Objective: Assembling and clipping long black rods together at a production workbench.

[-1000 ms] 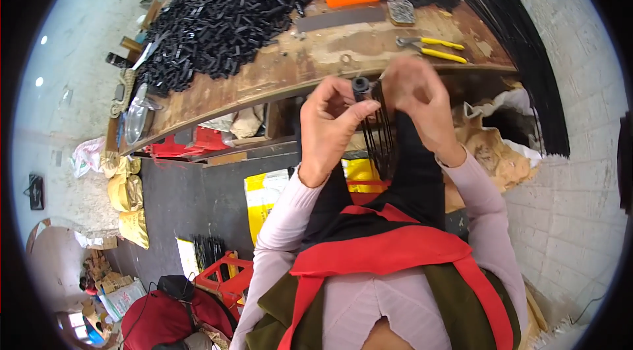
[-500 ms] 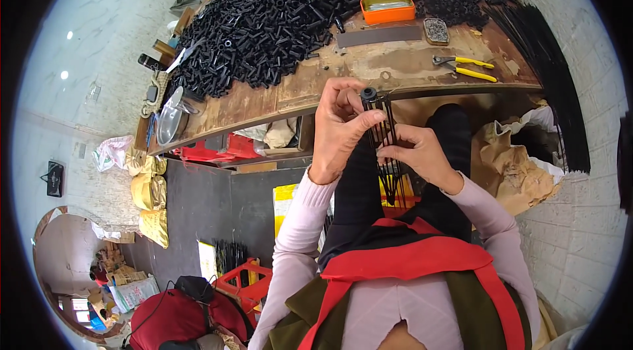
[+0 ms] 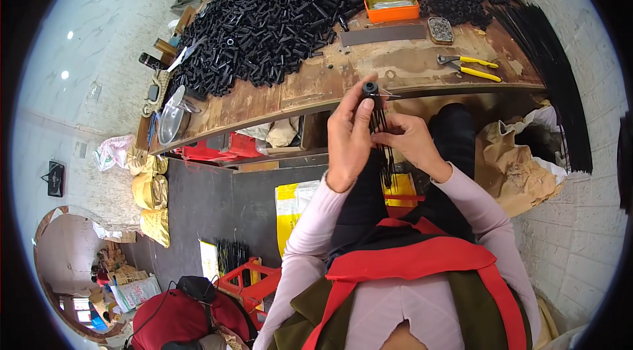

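With its dark round hub (image 3: pixel 370 88) turned up toward the head, a black rib bundle (image 3: pixel 377 112) hangs in front of the worktop (image 3: pixel 306 89), near the centre of the frame and above the person's lap. The left hand (image 3: pixel 352 131) curls around its upper end, thumb laid along the side just below the hub, probably to steady it while the ribs trail freely downward. The right hand (image 3: pixel 410 141) pinches thin ribs lower down between thumb and fingertips; how many it has is too small to make out. A fine wire (image 3: pixel 390 95) sticks out rightward beside the hub.

Yellow-handled pliers (image 3: pixel 476 67) lie at the right of the worktop, handles pointing right, which likely suits a right-hand grab. Behind them, an orange tin (image 3: pixel 393 13) and a small clear container (image 3: pixel 440 31) stand near a grey strip (image 3: pixel 383 35), their contents easy to reach. Black tubes (image 3: pixel 264 46) are heaped across the upper part of the frame, apparently pushed back to leave working room along the near edge.
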The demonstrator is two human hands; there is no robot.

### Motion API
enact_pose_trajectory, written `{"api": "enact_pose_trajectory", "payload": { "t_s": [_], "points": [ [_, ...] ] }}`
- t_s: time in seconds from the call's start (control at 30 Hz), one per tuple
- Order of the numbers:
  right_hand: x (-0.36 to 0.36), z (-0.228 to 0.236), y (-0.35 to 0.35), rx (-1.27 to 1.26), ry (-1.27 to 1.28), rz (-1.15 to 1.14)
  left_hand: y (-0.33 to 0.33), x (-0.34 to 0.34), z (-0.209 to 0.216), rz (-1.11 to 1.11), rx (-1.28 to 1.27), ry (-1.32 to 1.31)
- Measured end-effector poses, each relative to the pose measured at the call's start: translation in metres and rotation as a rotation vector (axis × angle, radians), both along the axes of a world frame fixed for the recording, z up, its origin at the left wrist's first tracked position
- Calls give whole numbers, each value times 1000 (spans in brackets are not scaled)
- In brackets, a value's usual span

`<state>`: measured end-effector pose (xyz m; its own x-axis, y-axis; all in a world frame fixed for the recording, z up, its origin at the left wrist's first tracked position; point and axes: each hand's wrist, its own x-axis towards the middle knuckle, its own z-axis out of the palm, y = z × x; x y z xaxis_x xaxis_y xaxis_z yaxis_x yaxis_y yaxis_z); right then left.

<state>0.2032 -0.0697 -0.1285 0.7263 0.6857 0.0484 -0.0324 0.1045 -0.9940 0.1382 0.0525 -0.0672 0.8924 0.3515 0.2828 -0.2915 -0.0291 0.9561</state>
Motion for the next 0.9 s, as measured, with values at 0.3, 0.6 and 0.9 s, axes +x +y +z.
{"api": "enact_pose_trajectory", "payload": {
  "t_s": [0.3, 0.6, 0.9],
  "points": [
    [-5, -12, 6, -154, -162, -81, -2, 3, -16, 97, 78, 63],
    [7, -18, 0, -325, -726, -193, -6, 25, -40, 188, 131, 9],
    [132, 3, -106, -741, -1313, -540, 36, 31, -41, -214, -76, 65]
  ]
}}
